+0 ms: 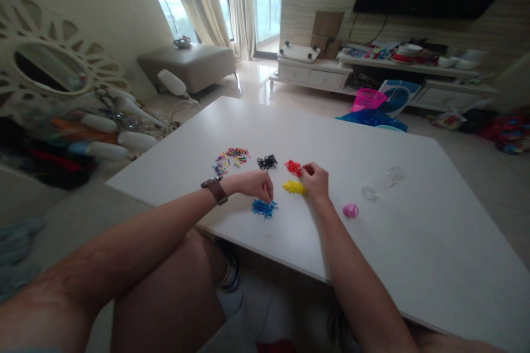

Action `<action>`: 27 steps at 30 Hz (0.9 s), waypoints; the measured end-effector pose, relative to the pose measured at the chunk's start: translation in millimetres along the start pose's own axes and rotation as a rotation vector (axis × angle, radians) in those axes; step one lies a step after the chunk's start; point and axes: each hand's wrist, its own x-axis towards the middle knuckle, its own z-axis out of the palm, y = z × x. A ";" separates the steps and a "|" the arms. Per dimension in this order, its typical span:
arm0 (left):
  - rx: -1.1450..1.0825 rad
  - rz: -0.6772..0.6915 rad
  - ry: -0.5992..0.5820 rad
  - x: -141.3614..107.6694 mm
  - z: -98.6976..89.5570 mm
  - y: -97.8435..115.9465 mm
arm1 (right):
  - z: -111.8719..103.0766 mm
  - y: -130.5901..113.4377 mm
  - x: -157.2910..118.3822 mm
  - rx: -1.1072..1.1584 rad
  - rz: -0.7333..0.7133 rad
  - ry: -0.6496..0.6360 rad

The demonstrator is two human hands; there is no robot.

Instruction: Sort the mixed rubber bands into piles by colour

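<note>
My left hand, with a watch on its wrist, is bent down with its fingers pinched at the edge of a pile of blue rubber bands. A blue strand shows at the fingertips. Thumb and fingers of my right hand close on the right edge of a pile of red rubber bands. Just below, a yellow pile lies beside that hand. Black bands form another heap further left. Mixed coloured bands are spread loosely at the far left.
On the white table, a clear glass or plastic jar lies on its side at the right. A small pink object is near my right forearm. Beyond the table stand a pink basket, a TV cabinet and a padded bench.
</note>
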 end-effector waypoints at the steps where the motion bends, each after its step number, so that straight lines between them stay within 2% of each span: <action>1: -0.033 -0.020 0.015 -0.7 -4.7 -2.8 | 0.2 0.5 0.0 -0.003 -0.001 0.000; 4: -0.139 -0.121 0.160 -5.9 -25.3 -15.0 | -0.4 1.1 0.0 -0.006 -0.008 0.031; 8: -0.230 -0.296 0.558 -22.1 -54.1 -38.6 | -1.4 2.9 0.3 0.009 -0.031 0.094; 11: -0.228 -0.397 0.778 -35.3 -64.2 -60.5 | -0.9 5.7 0.8 0.035 -0.027 0.110; 13: -0.201 -0.447 0.846 -43.2 -66.5 -75.2 | -0.3 7.6 1.2 0.041 -0.016 0.120; 18: -0.175 -0.530 0.850 -67.3 -71.9 -102.8 | 0.5 9.5 1.2 0.045 0.001 0.141; 23: -0.198 -0.586 0.652 -85.2 -70.7 -114.6 | 2.2 9.2 1.5 0.066 0.008 0.140; 27: -0.166 -0.603 0.627 -80.7 -63.4 -119.8 | 4.5 10.7 2.7 0.066 0.015 0.137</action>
